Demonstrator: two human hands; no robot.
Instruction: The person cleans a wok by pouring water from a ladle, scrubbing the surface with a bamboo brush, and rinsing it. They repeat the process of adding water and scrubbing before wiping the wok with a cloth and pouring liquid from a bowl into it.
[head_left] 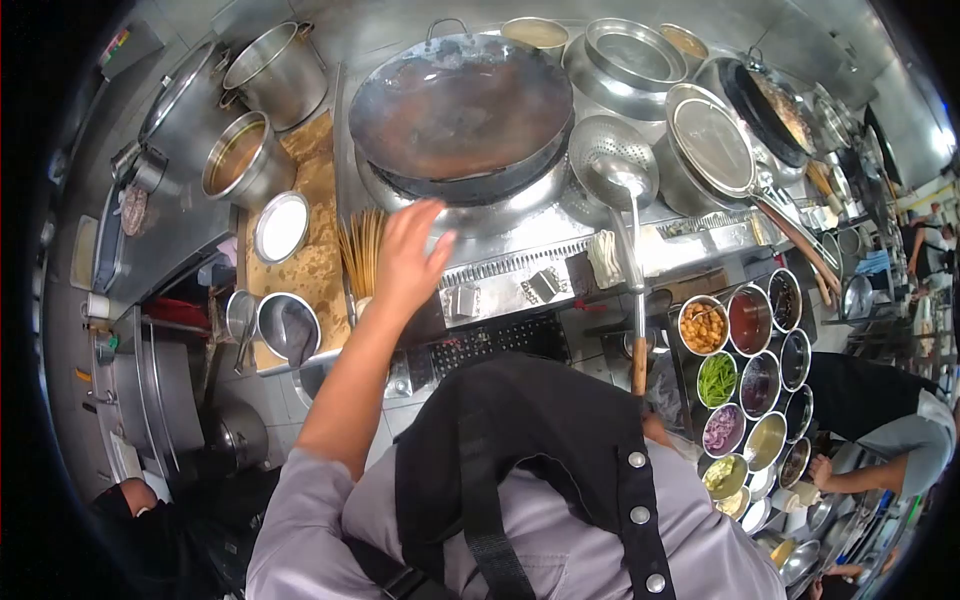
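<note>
My left hand (408, 258) reaches forward with its fingers apart and nothing in it. It is over the front edge of the stove, just below a big dark wok (460, 110) with a brownish inside. Close beside it stands a bundle of thin bamboo sticks (361, 250), perhaps a wok brush. Only a sliver of my right hand or wrist (655, 430) shows beside the black apron; its fingers are hidden. Just above it ends the wooden handle of a perforated skimmer (612, 160), whose bowl lies over the stove top. Whether my right hand touches that handle cannot be seen.
Left of the stove are a wooden board (290, 335), a pot of brown liquid (238, 160) and a white-looking bowl (282, 228). On the right are a mesh strainer (712, 140), containers of green vegetables (717, 380) and chopped onion (723, 430), and another person's arm (865, 475).
</note>
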